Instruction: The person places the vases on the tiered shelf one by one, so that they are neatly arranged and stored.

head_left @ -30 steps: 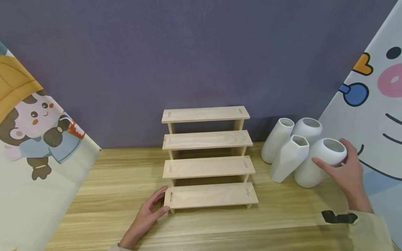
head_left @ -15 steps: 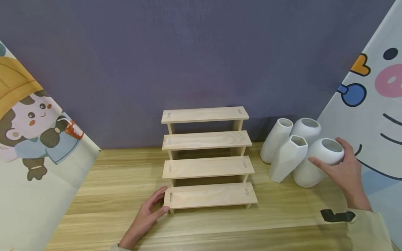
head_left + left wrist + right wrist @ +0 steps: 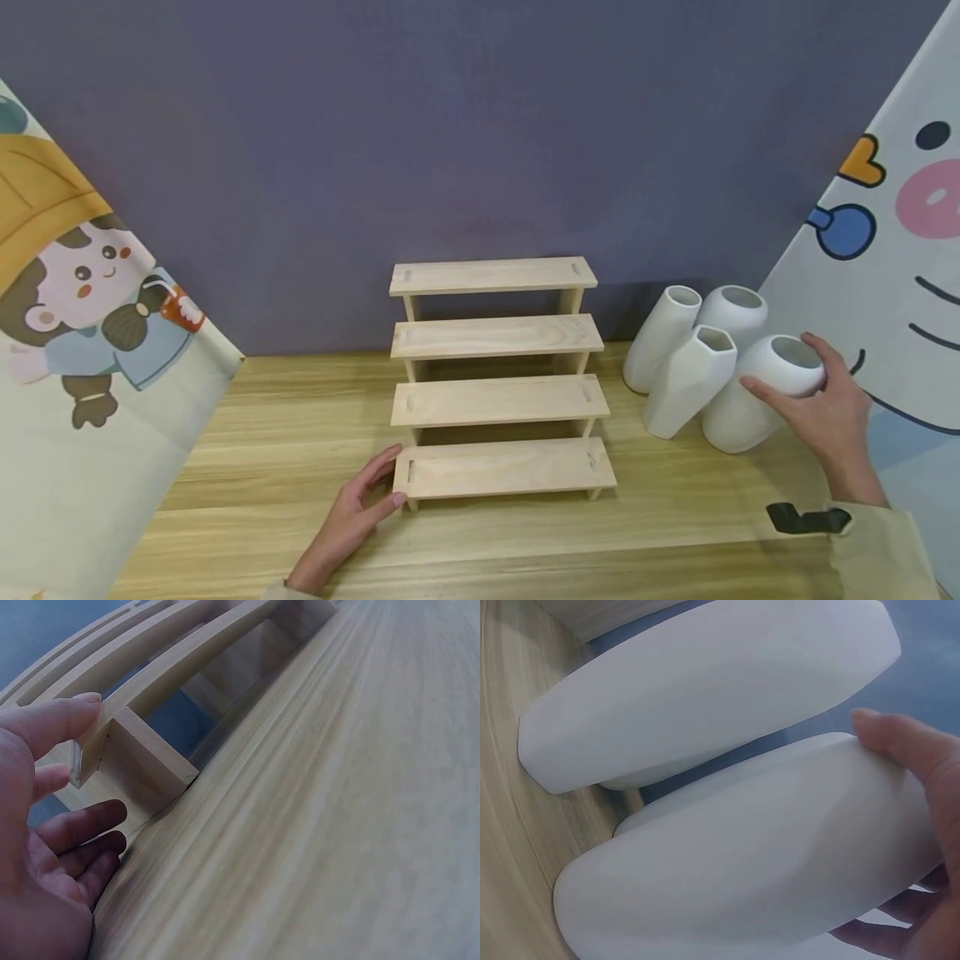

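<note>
On the right, my right hand [image 3: 828,412] grips a rounded white vase [image 3: 738,421] near its mouth, thumb on the near side and fingers round the far side. The vase [image 3: 727,877] leans a little and its base meets the table in the right wrist view. Close against it stand a faceted white vase [image 3: 686,387], a slim white vase [image 3: 660,342] and another rounded white vase [image 3: 733,310]. My left hand [image 3: 348,512] holds the left end of the lowest step of a stepped wooden stand [image 3: 502,468] between thumb and index finger; its other fingers [image 3: 82,825] hang loosely curled below.
The stand's upper steps [image 3: 495,336] rise toward a dark blue-grey back wall [image 3: 480,133]. Cartoon-printed panels close off the left side [image 3: 97,467] and the right side [image 3: 885,283]. Wood-grain table surface [image 3: 292,417] extends left and in front of the stand.
The view shifts slightly. Both hands keep their places, the right on the rounded vase and the left at the stand's lowest step.
</note>
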Demonstrator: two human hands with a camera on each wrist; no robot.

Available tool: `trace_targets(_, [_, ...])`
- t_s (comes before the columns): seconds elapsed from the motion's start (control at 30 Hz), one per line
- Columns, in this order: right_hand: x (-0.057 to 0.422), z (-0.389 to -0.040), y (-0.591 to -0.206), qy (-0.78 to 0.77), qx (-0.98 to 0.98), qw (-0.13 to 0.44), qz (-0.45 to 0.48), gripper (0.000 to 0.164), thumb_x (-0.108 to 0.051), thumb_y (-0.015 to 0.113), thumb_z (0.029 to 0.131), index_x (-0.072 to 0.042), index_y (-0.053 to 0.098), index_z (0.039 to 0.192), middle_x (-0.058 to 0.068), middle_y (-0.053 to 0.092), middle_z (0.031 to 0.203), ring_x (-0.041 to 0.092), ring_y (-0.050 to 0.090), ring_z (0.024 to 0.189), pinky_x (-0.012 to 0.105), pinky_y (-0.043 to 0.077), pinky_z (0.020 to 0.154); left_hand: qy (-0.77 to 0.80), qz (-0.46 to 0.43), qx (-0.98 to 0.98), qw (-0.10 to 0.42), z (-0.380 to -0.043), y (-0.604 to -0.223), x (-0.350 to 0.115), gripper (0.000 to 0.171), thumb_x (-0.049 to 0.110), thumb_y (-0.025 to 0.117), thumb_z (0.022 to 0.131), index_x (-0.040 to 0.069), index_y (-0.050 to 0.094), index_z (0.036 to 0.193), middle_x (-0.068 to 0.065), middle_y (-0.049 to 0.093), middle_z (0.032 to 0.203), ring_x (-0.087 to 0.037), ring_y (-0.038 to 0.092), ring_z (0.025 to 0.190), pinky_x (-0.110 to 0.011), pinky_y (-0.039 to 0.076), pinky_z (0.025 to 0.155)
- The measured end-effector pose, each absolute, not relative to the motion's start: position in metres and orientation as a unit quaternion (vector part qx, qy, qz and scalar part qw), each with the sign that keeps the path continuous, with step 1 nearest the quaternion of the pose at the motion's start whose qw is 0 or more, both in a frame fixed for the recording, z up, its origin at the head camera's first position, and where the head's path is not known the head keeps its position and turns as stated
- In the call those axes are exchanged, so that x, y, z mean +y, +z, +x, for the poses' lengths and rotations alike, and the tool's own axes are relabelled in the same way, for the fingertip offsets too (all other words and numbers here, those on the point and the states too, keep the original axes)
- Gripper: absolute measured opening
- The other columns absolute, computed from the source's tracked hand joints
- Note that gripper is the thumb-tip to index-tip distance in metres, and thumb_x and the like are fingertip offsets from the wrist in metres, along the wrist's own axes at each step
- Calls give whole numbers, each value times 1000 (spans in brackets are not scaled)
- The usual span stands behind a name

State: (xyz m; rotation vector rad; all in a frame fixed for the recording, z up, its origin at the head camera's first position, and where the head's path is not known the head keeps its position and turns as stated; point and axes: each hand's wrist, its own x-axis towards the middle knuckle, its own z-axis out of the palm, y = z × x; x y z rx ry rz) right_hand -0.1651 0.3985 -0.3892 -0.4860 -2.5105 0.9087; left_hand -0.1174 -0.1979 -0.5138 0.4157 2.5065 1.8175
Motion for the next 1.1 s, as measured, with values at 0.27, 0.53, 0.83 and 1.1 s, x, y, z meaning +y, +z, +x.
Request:
trace_targets(0.27, [401, -166, -388, 328, -910, 193, -162, 104, -43, 80, 82, -14, 18, 160, 37, 38, 150, 54, 43, 119, 48, 42, 74, 583, 127, 802, 13, -119, -514, -198, 61, 13, 68, 94, 13, 44, 150, -21, 52, 148, 12, 50, 122, -8, 34, 105])
trace_targets(0.53, [399, -165, -384, 310, -917, 203, -147, 101, -43, 78, 84, -10, 19, 160, 38, 39, 148, 54, 44, 117, 51, 41, 74, 585, 130, 800, 13, -119, -514, -199, 61, 12, 67, 94, 13, 44, 150, -22, 52, 148, 12, 50, 122, -8, 34, 105])
trace_targets(0.83, [398, -164, -380, 298, -915, 222, -154, 91, -44, 77, 83, -8, 33, 155, 37, 49, 138, 50, 47, 114, 36, 34, 72, 586, 136, 799, 10, -118, -515, -199, 61, 11, 67, 95, 11, 43, 151, -23, 51, 148, 13, 49, 122, -9, 35, 104])
trace_targets(1.1, [397, -162, -378, 291, -912, 227, -179, 90, -45, 78, 82, -9, 37, 153, 36, 52, 136, 47, 50, 112, 30, 32, 71, 585, 135, 800, 11, -118, -515, -198, 61, 12, 67, 95, 11, 43, 151, -21, 50, 150, 12, 49, 122, -10, 35, 105])
